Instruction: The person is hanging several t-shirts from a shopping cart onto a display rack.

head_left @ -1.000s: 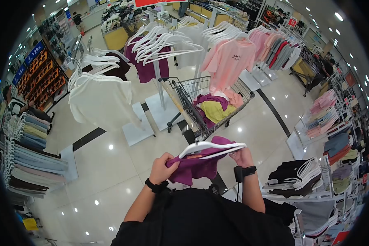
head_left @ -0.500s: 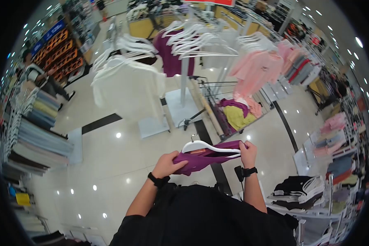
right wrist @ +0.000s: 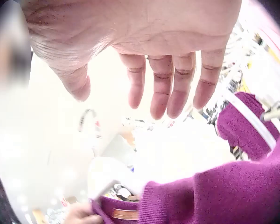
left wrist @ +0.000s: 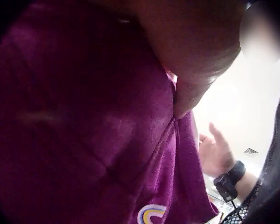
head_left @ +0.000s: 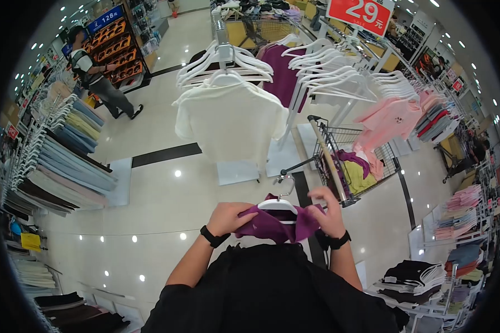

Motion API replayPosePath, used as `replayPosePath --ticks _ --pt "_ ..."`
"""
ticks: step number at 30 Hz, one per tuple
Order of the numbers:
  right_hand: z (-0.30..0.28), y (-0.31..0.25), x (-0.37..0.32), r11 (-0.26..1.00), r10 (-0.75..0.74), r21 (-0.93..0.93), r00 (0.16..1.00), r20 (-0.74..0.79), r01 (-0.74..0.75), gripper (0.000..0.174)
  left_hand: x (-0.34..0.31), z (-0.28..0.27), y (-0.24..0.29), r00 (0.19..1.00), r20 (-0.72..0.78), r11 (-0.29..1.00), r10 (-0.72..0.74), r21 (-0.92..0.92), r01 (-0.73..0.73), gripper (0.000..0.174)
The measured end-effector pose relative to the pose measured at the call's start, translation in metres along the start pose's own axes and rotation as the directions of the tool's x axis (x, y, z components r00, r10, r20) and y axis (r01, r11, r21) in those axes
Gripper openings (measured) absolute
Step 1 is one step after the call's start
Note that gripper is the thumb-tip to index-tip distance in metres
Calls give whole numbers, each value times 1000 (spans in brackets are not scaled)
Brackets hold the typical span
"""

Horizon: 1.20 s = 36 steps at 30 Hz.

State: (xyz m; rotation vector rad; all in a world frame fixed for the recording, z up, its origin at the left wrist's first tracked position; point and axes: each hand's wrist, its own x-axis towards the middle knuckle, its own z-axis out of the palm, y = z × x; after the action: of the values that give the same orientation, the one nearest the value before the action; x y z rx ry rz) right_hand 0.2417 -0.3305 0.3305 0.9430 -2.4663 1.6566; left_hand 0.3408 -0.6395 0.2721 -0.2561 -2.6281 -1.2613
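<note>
A purple top [head_left: 272, 227] with a ribbed neckline hangs on a white hanger [head_left: 278, 205] before my chest. The metal hook [head_left: 286, 186] of the hanger sticks up out of the neckline. My left hand [head_left: 228, 217] pinches one shoulder of the top, thumb over the cloth. In the left wrist view a small rainbow patch [left wrist: 152, 213] shows on the purple fabric. On the other side, my right hand [head_left: 329, 215] is raised beside the top. The right wrist view shows its fingers [right wrist: 161, 88] spread loosely with nothing in them, above the cloth.
Ahead stands a rack with a white top [head_left: 228, 119] and bare white hangers [head_left: 333, 80]. A wire cart [head_left: 394, 164] with purple, yellow-green and pink clothes is to its right. Trousers [head_left: 66, 161] hang at the left, where a person [head_left: 103, 83] stands.
The head view has swung left, bringing the white top nearer the centre. My right hand has let go of the top's shoulder and lifted; my left hand still holds its side.
</note>
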Motion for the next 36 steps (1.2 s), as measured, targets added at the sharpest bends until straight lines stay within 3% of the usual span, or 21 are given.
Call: replayPosePath --ticks 1,2,4,8,10,14,16,18,20,22,26,29,31,33,36 --pt "6 4 13 996 -48 -70 999 21 49 42 0 -10 -4 998 -55 999 30 16 -29 23" --pt "15 2 23 993 1 -115 1000 -9 -2 35 0 -21 -8 998 -52 1000 26 18 -25 23" --pt "23 16 31 964 121 -249 985 125 -87 30 3 -46 -18 971 -228 997 -77 -13 76 24" --pt "43 40 50 973 174 -179 976 134 -148 22 24 -83 -43 882 -466 984 -61 121 132 16" --pt "51 46 67 988 116 -115 989 96 -105 18 41 -94 -49 854 -519 976 -41 162 146 13" --pt "59 49 127 997 80 -11 989 122 -79 15 87 -114 -52 852 -524 976 -18 174 128 15" --pt "56 47 166 989 143 11 961 237 -150 15 117 -121 -57 838 -546 974 22 203 106 17" --pt "54 48 207 994 112 -30 949 294 -108 18 149 -125 -59 819 -570 970 60 227 87 20" --pt "53 46 246 992 -32 -109 947 319 70 22 178 -131 -61 831 -551 961 80 263 82 31" --pt "51 59 282 985 -123 -70 934 336 155 23 201 -134 -64 829 -558 965 23 230 128 34" --pt "48 96 339 974 -224 65 901 373 215 21 242 -129 -84 800 -599 978 -19 156 139 42" --pt "49 113 369 968 -252 109 893 372 228 18 260 -122 -86 754 -636 970 -165 33 240 38" --pt "48 120 387 956 -290 141 888 357 255 18 265 -121 -100 747 -647 977 -152 17 214 35" --pt "43 128 396 973 -224 163 839 496 163 20 268 -121 -114 741 -659 984 -132 1 177 32" --pt "38 144 405 971 -235 176 800 553 164 24 263 -120 -118 756 -644 988 -116 6 156 29"
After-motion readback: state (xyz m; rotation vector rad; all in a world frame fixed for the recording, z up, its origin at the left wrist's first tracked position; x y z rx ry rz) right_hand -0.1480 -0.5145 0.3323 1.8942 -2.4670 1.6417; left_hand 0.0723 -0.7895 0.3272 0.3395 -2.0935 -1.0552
